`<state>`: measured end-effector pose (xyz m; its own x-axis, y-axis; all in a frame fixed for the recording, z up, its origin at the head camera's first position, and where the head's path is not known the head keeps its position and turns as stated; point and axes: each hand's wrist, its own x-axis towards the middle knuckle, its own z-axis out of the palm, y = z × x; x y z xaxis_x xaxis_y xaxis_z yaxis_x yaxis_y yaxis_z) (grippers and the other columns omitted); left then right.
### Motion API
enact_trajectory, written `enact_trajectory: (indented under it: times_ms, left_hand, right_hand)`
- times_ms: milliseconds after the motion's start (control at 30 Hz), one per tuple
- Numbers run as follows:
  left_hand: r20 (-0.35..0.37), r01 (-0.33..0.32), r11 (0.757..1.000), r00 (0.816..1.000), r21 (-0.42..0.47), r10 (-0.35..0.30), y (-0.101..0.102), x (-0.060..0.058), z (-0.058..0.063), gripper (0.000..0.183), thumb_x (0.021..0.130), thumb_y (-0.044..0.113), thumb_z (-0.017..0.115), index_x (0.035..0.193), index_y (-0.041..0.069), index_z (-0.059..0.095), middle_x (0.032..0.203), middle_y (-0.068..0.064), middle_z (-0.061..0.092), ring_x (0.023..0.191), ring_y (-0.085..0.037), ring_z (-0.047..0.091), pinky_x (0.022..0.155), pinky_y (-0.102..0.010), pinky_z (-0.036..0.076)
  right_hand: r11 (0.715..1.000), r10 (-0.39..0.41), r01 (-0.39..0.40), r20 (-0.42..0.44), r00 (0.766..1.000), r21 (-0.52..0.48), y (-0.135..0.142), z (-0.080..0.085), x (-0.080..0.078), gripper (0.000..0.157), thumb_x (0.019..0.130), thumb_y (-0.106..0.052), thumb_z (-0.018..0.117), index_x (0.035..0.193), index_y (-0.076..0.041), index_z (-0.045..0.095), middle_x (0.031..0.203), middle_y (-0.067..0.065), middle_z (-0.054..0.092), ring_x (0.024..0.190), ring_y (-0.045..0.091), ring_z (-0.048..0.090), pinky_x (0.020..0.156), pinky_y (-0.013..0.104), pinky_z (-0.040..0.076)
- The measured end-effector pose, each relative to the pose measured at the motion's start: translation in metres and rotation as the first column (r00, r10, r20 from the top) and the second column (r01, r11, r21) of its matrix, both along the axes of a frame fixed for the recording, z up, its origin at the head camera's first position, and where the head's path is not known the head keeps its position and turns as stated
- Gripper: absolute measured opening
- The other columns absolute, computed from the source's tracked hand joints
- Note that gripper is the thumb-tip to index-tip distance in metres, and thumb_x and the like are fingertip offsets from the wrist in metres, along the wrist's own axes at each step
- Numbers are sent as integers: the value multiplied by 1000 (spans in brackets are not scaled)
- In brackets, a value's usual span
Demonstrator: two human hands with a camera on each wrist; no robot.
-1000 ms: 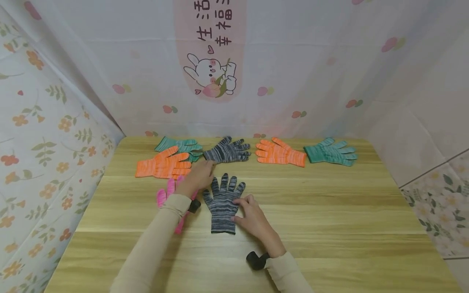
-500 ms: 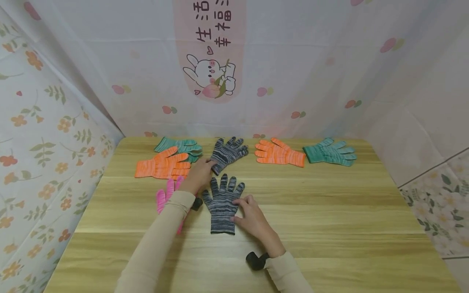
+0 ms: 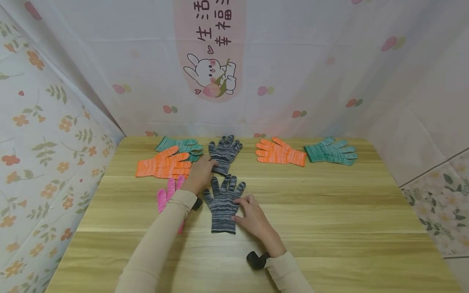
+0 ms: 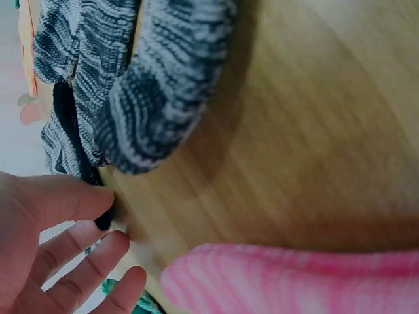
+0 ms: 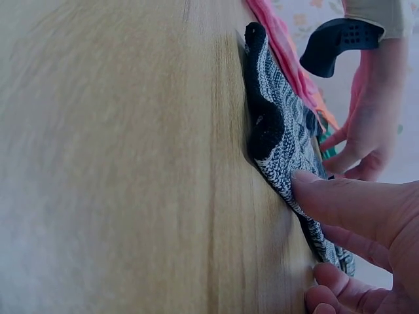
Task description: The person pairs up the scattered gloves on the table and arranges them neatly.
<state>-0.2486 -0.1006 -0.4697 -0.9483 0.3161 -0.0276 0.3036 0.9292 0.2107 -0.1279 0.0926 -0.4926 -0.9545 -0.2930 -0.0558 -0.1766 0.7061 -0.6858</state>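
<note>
Two black-and-grey striped knit gloves lie one behind the other in the head view. The rear glove (image 3: 224,152) points its fingers to the back wall, and my left hand (image 3: 199,173) pinches its dark cuff at the left corner. In the left wrist view that cuff edge (image 4: 73,131) sits between thumb and forefinger. The front glove (image 3: 223,209) lies flat, cuff toward me, its fingertips close to the rear cuff. My right hand (image 3: 254,219) pinches its right edge; in the right wrist view the thumb (image 5: 353,203) rests on the knit.
Left of the striped pair are an orange glove (image 3: 163,165), a green glove (image 3: 179,144) partly under it, and a pink glove (image 3: 169,193) half hidden by my left forearm. Another orange glove (image 3: 280,152) and green glove (image 3: 331,152) lie back right. A printed curtain (image 3: 293,61) hangs behind the table.
The rear striped glove has turned from pointing right to pointing toward the back, its cuff swinging nearer me, with my left hand on the cuff. My right hand and the front glove stay put.
</note>
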Motion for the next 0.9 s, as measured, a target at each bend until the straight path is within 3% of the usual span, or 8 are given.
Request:
enact_trajectory:
  times_ms: [133,233,367,467,667,833,900]
  left_hand:
    - [17,-37,999,999,11,36,2,-1,0,27,88,8,59,115,10,63,114,-11,57,105,-26,57,83,-37,52]
    - [63,-79,994,995,71,75,2,-2,1,23,92,10,54,112,8,63,115,-11,58,101,-25,59,81,-38,52]
    - [118,-160,968,983,194,139,0,-6,2,22,95,12,49,112,7,61,115,-11,61,99,-27,61,80,-40,52]
    - [113,-192,942,980,275,166,-2,-10,2,23,96,13,48,113,6,60,115,-13,62,99,-27,61,80,-41,52]
    - [74,-165,900,986,404,148,-2,-13,15,25,97,17,48,118,6,57,115,-12,62,93,-26,61,77,-40,51]
    - [55,-148,855,989,497,139,3,-11,34,28,97,24,48,119,9,56,107,-8,64,90,-23,62,75,-39,51]
    - [37,-139,848,989,512,140,4,-10,43,29,98,27,48,119,9,55,106,-8,64,90,-23,62,75,-39,51]
  right_hand:
    - [1000,-2,2,1,1000,-3,1,1,0,44,77,-20,75,117,-10,61,98,5,45,91,19,46,81,36,43]
    - [1000,-3,3,-2,1000,-1,1,0,1,44,77,-20,76,117,-10,61,97,4,45,90,18,45,80,35,42]
    - [1000,2,-2,-3,1000,-5,1,0,0,44,77,-20,75,117,-10,61,96,4,44,89,18,44,80,35,42]
    - [1000,3,-3,-3,1000,-5,1,1,0,43,77,-20,75,117,-10,61,96,4,44,90,18,45,80,35,42]
    - [1000,-2,2,-4,1000,-4,0,2,1,43,77,-20,75,117,-9,61,97,4,45,90,18,45,80,35,42]
    - [1000,2,-2,-7,1000,-7,0,3,2,44,77,-20,75,117,-9,61,97,4,45,90,18,44,79,34,41]
    - [1000,2,-2,-3,1000,-7,0,2,2,44,77,-20,75,118,-9,61,98,5,45,91,18,44,80,35,42]
